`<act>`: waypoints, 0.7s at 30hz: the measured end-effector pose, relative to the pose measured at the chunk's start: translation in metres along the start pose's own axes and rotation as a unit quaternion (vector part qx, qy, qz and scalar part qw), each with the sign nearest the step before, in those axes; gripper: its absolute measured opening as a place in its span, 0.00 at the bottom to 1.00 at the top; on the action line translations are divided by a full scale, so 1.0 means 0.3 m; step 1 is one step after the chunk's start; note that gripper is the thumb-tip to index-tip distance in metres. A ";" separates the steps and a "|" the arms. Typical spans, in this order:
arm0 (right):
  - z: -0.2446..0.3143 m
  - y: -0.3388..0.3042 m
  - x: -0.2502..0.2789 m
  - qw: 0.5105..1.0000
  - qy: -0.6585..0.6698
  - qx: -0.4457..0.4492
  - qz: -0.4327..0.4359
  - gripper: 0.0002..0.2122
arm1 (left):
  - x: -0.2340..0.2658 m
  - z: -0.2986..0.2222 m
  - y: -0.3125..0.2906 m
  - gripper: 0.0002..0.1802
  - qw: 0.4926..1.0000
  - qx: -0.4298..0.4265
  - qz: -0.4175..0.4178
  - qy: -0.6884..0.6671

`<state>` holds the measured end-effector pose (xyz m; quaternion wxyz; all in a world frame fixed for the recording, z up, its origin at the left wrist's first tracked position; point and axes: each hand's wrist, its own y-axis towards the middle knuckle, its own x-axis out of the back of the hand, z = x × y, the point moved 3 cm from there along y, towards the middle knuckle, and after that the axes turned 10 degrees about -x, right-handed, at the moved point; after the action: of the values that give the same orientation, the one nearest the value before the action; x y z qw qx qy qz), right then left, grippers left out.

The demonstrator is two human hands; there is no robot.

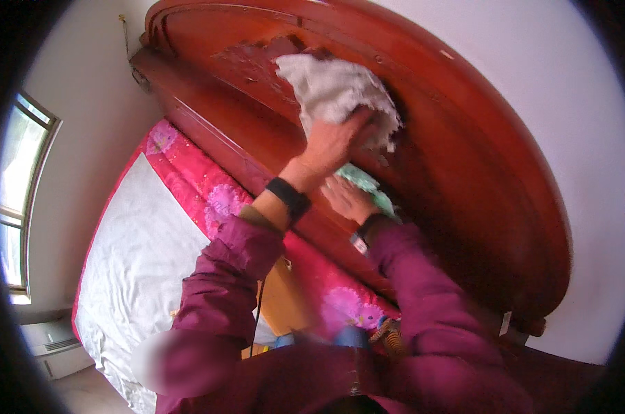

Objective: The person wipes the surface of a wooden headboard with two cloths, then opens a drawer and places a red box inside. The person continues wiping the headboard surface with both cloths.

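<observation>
My left hand (334, 143) presses a crumpled off-white cloth (326, 84) against the upright face of a glossy red-brown wooden headboard (457, 131). Its fingers are partly hidden in the folds. Lower down, by the headboard's ledge, my right hand (348, 200) grips a pale green cloth (365, 181), which shows beyond the knuckles; the fingertips are blurred. Carved relief (257, 65) decorates the headboard beside the off-white cloth. A black band circles each wrist.
Along the headboard lies a bed with pink flowered bedding (223, 200) and a white sheet (136, 228). A yellowish-brown wooden piece (285, 300) lies below my arms. A window (24, 186) is at the left, a white wall (560, 83) behind the headboard.
</observation>
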<state>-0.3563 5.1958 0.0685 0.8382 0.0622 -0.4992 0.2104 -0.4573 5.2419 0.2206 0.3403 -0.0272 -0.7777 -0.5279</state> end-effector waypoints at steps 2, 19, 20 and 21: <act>-0.063 -0.152 0.024 0.998 0.029 -0.011 -0.047 0.22 | -0.025 -0.071 -0.008 0.13 0.997 -0.067 -0.013 0.035; -0.297 -0.594 0.157 0.987 -0.038 -0.146 -0.055 0.19 | -0.303 -0.400 -0.112 0.22 0.982 -0.133 0.137 -0.002; -0.312 -0.596 0.147 0.984 -0.078 -0.162 -0.012 0.18 | -0.328 -0.442 -0.101 0.18 0.966 -0.137 0.217 -0.006; -0.316 -0.605 0.136 0.981 -0.128 -0.144 0.005 0.17 | -0.347 -0.476 -0.088 0.13 0.945 -0.141 0.295 -0.011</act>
<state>-0.1873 5.0733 0.0762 0.7667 -0.0349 -0.6276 0.1307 -0.3165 5.1434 0.1713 0.4652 -0.3090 -0.6563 -0.5072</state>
